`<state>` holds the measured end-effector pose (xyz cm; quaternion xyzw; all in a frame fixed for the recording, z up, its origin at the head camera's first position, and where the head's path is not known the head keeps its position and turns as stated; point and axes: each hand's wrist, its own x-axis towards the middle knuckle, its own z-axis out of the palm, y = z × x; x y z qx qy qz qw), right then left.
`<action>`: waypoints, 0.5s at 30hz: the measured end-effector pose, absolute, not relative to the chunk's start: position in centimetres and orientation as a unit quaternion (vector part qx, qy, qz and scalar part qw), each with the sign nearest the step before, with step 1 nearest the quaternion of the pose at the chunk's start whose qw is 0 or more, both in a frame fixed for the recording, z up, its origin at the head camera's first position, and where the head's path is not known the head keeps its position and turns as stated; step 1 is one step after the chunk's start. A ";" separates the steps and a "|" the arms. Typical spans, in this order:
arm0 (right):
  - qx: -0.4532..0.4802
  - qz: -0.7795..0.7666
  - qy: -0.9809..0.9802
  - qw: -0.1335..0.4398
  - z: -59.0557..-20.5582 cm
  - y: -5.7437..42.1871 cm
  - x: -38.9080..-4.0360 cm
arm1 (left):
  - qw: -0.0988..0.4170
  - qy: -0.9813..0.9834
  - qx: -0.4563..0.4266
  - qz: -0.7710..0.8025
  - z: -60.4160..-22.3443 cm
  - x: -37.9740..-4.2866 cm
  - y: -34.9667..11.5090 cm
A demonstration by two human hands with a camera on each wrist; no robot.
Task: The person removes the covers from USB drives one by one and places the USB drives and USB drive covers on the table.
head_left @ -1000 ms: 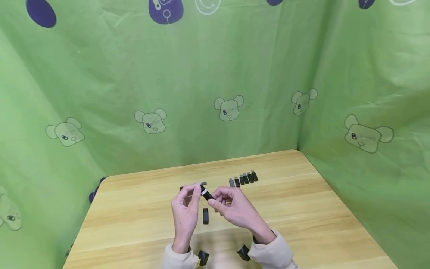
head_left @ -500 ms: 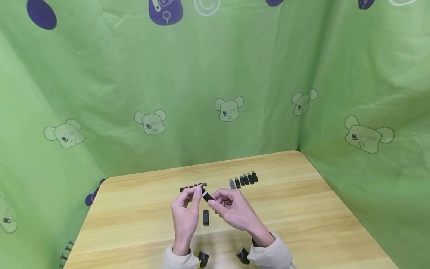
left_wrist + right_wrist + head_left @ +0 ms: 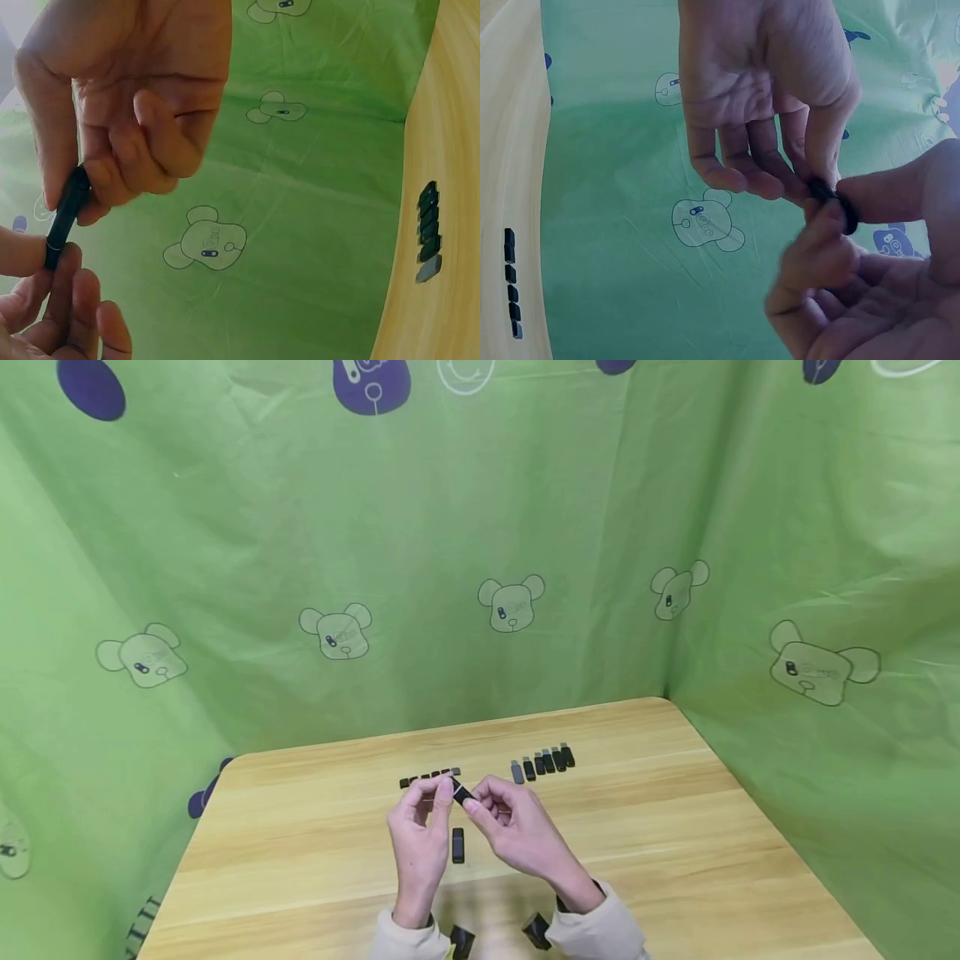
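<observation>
A black USB flash drive [image 3: 463, 794] is held in the air between both hands, its cap end in my left hand [image 3: 420, 843] and its body in my right hand [image 3: 525, 835]. A thin pale line crosses the drive at the joint. My left hand pinches with thumb and fingertips. In the left wrist view my right hand [image 3: 150, 97] grips the drive [image 3: 69, 206] from above. The right wrist view shows my right thumb and fingers pinching it, with the connector hidden. On the table below lies another black flash drive [image 3: 458, 846], apparently capped.
A row of several small caps [image 3: 424, 778] lies beyond my left hand. Several uncapped flash drives [image 3: 549, 762] stand in a slanted row at the back right, connectors pointing away. The wooden table [image 3: 675, 827] ends at green curtains [image 3: 525, 527].
The pale gap between the cap and the drive's body has narrowed to a thin line as the two parts came closer. My left hand has shifted slightly right.
</observation>
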<state>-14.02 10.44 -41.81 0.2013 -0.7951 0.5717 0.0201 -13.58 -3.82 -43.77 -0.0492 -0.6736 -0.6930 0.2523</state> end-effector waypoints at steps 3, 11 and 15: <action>0.217 0.579 -0.786 -0.005 -41.8 10.4 -14.3 | 0.234 -0.680 -0.058 -0.693 -43.8 -13.6 -3.7; 0.243 0.580 -0.777 0.019 -41.7 10.5 -14.9 | 0.159 -0.733 -0.066 -0.659 -43.7 -13.9 -4.1; 0.244 0.566 -0.786 0.050 -41.7 10.5 -14.8 | 0.156 -0.739 -0.079 -0.650 -43.6 -13.8 -4.2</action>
